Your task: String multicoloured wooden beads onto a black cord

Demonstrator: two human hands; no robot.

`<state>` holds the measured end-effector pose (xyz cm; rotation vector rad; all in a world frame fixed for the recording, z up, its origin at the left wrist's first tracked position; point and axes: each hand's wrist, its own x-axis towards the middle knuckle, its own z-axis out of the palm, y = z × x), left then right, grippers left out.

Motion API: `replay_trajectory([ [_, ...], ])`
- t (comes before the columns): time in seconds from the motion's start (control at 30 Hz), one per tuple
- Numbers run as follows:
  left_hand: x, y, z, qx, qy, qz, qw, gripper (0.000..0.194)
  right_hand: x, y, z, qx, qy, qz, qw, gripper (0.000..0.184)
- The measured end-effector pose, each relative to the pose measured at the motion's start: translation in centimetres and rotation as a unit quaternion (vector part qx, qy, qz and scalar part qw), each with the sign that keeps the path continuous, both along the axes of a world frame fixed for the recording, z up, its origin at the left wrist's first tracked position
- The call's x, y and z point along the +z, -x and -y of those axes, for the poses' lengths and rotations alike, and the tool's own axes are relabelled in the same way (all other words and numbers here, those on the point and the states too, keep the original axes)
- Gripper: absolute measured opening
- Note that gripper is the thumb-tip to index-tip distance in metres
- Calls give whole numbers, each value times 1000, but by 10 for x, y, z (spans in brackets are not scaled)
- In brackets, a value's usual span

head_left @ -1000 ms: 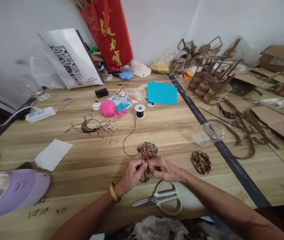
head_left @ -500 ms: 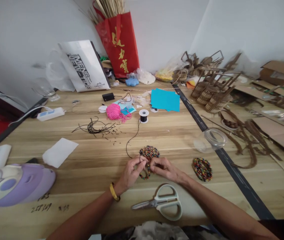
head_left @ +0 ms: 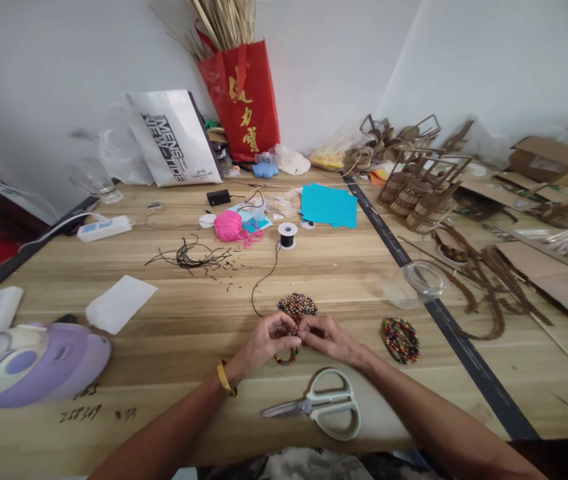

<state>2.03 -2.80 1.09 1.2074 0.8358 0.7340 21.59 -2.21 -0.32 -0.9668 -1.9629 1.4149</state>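
My left hand (head_left: pixel 270 341) and my right hand (head_left: pixel 328 339) meet fingertip to fingertip over a strand of multicoloured beads (head_left: pixel 285 360), whose loop hangs just below them. Both hands are closed in a pinch at the black cord by the beads; the exact spot is hidden by the fingers. The black cord (head_left: pixel 260 283) runs from behind my left hand up to a white spool (head_left: pixel 288 235). Right beyond the fingertips lies a cluster of coloured beads (head_left: pixel 298 305). A coiled bead string (head_left: pixel 401 341) rests to the right of my right hand.
Scissors (head_left: pixel 317 405) lie between my forearms, near the front edge. Cut black cords (head_left: pixel 189 255), pink yarn (head_left: pixel 229 227) and blue sheets (head_left: pixel 329 205) are farther back. A purple-and-white appliance (head_left: pixel 49 363) stands at left. Small wooden baskets (head_left: pixel 414 190) and a clear tape roll (head_left: pixel 424 279) are at right.
My left fingers have shifted from an upright pinch to a flatter one, with the thumb lower over the bead strand. My right hand stays pinched beside them. The view has tilted slightly.
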Motion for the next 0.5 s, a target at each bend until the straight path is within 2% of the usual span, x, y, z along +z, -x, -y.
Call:
replay_trajectory([
  [0.17,-10,0,-2,-40,47,24,998,47,3,-1,-1,3,13,7,1000,36],
  [0.27,-13,0,-3,-46,49,19,998,49,4,-2,-1,7,27,-1,1000,36],
  [0.5,-9,2,-7,3,-20,-13,1000,29,5,-2,-1,8,31,-10,999,39],
])
